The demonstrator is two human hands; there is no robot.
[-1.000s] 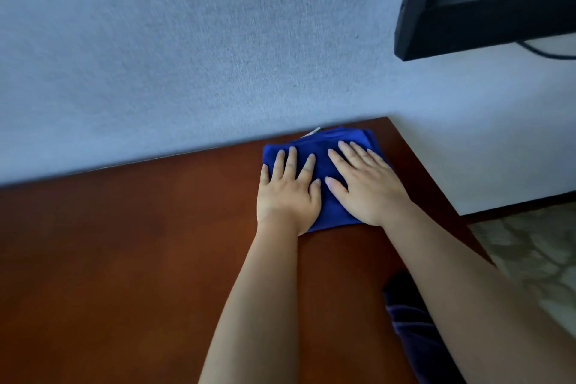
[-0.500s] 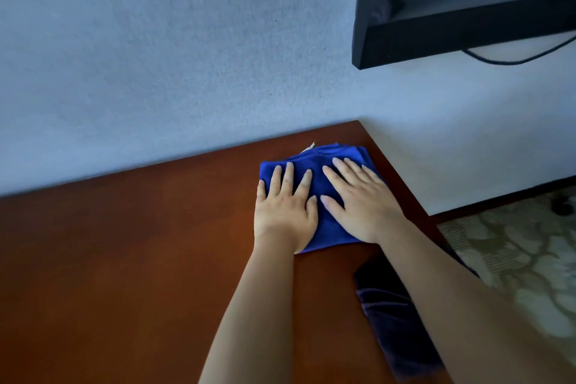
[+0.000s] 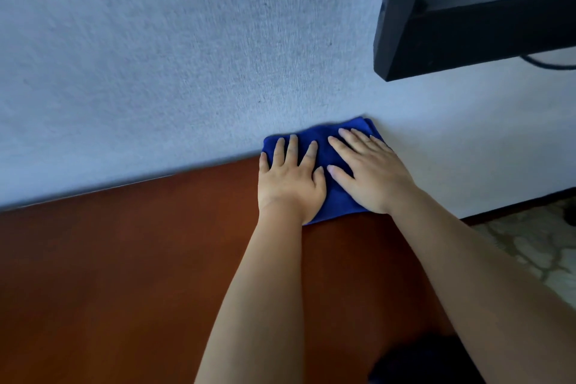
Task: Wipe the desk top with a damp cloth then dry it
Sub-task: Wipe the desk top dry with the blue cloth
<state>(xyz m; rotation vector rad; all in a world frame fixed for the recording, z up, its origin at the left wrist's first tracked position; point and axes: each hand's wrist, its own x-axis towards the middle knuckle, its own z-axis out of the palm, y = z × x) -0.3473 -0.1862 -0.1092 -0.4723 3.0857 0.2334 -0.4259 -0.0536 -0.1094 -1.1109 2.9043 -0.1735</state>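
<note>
The blue cloth (image 3: 335, 165) lies folded flat at the far right corner of the desk (image 3: 131, 259), its far edge pushed up against the wall (image 3: 174, 65) and its right side at the desk's right edge. Its near edge shows as a thin blue strip between the two wrists.

Both hands press down on it side by side. The left hand (image 3: 290, 179) lies palm down on the cloth's left half, fingers (image 3: 293, 146) straight and slightly spread, pointing toward the wall, with the little finger at the cloth's left border. The right hand (image 3: 372, 171) lies palm down on the right half, fingers straight and angled toward the left, the thumb stretched out close to the left hand's thumb. The hands are near one another but a strip of cloth shows between them. Neither hand curls round the cloth; they bear on it flat. Both bare forearms reach in from the near edge.

The desk top is a reddish-brown wood surface. At the near right edge of the desk a dark, blurred shape (image 3: 414, 358) shows between the forearms; what it is cannot be told. On the wall above the corner hangs a black screen (image 3: 467, 31) with a dark cable (image 3: 548, 63) beneath it. Past the desk's right edge lies a patterned floor (image 3: 536, 246).
</note>
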